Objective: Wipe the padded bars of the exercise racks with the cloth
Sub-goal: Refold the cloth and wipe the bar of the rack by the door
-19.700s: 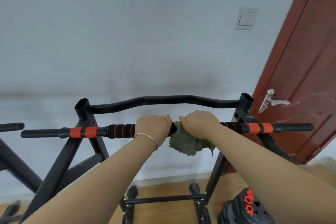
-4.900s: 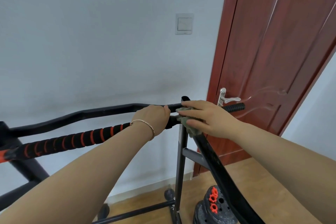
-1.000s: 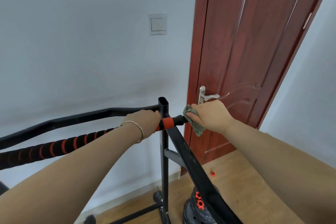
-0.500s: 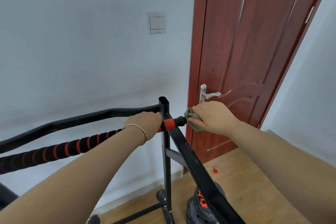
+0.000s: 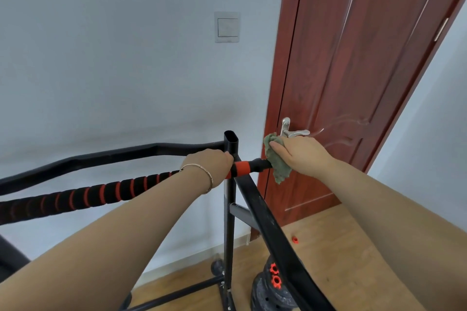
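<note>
Here, in the head view, one black rack [image 5: 230, 222] stands by the wall [image 5: 126, 70]. It carries one padded bar [image 5: 113, 190] ringed black and red, with one plain black bar [image 5: 126, 153] behind it.

Two hands are on the padded bar. The left hand [image 5: 209, 161], with one thin bracelet [image 5: 208, 177] at its wrist, has its grip wrapped round the bar just left of the rack's upright. The right hand [image 5: 300, 156] is at the bar's right end, past the single orange sleeve [image 5: 241, 169]. Its grip holds the one green cloth [image 5: 278, 170] bunched over the bar's tip, thumb on top.

To the right is one red-brown door [image 5: 353, 83], with its one door handle [image 5: 295, 132] just behind the cloth. One light switch [image 5: 227, 27] sits on the wall. On the wooden floor [image 5: 328, 255] is a stack of weight plates [image 5: 267, 293] with two orange nuts [image 5: 274, 269] on it. A third, loose nut [image 5: 294, 239] lies near the door.

Half a second earlier the cloth was mostly tucked under the right hand. Now a fold stands above the thumb and a tail hangs below the bar. The left hand has kept its place.
</note>
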### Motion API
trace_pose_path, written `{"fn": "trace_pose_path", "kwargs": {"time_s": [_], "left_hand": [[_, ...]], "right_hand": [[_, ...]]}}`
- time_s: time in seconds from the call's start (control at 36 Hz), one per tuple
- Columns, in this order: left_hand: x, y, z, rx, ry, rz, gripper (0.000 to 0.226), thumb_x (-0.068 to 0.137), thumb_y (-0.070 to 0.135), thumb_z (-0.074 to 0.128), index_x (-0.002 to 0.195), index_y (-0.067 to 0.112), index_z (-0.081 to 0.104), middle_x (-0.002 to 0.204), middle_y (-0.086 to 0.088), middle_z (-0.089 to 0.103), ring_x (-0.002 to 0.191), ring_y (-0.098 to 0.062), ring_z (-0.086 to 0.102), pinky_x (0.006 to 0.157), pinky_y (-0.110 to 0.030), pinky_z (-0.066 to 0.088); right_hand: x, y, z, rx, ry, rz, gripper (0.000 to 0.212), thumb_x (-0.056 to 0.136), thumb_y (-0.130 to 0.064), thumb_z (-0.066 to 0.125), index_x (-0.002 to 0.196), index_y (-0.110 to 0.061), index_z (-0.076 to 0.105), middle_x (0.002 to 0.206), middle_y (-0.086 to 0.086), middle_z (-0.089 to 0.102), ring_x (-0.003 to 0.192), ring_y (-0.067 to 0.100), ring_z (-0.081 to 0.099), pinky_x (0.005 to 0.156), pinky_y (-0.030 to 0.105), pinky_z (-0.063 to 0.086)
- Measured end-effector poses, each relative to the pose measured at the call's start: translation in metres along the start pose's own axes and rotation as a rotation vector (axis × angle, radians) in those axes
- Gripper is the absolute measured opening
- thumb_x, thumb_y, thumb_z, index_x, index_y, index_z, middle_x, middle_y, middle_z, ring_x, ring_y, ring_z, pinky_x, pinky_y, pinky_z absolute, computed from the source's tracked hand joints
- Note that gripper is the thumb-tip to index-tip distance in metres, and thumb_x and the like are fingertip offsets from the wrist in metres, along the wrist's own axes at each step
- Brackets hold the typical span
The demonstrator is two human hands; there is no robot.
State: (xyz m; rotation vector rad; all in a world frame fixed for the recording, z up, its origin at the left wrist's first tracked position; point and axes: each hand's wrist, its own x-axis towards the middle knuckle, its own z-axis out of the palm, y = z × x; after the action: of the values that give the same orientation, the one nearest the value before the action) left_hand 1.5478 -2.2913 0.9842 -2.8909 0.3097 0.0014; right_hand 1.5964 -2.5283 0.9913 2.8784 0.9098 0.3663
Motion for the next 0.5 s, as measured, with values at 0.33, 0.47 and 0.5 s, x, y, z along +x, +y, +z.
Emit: {"fn": "trace_pose_path", "kwargs": {"time_s": [0.33, 0.47, 0.5], "left_hand": [[0.003, -0.006, 0.014, -0.228, 0.000, -0.051, 0.014, 0.090, 0.006, 0.053, 0.099, 0.013, 0.046, 0.082, -0.001, 0.062, 0.077, -0.022, 0.064, 0.071, -0.040, 0.057], [0.004, -0.006, 0.020, -0.368, 0.208, -0.109, 0.020, 0.097, 0.016, 0.045, 0.116, 0.011, 0.050, 0.112, -0.007, 0.061, 0.097, -0.029, 0.060, 0.079, -0.039, 0.050], [0.002, -0.002, 0.021, -0.457, 0.298, -0.127, 0.024, 0.100, 0.024, 0.043, 0.118, 0.012, 0.052, 0.113, -0.007, 0.060, 0.100, -0.028, 0.058, 0.082, -0.040, 0.049]], "right_hand": [[0.013, -0.042, 0.020, 0.241, 0.000, -0.053, 0.054, 0.094, -0.066, 0.046, 0.126, -0.023, 0.055, 0.110, -0.007, 0.060, 0.102, 0.016, 0.055, 0.083, 0.034, 0.045], [0.008, -0.022, 0.026, 0.489, -0.043, 0.029, 0.057, 0.095, -0.063, 0.046, 0.139, -0.028, 0.049, 0.124, -0.012, 0.056, 0.112, 0.008, 0.052, 0.093, 0.029, 0.045], [0.009, -0.018, 0.028, 0.515, -0.004, 0.071, 0.047, 0.099, -0.054, 0.044, 0.136, -0.026, 0.052, 0.121, -0.010, 0.059, 0.108, 0.009, 0.055, 0.089, 0.028, 0.046]]}}
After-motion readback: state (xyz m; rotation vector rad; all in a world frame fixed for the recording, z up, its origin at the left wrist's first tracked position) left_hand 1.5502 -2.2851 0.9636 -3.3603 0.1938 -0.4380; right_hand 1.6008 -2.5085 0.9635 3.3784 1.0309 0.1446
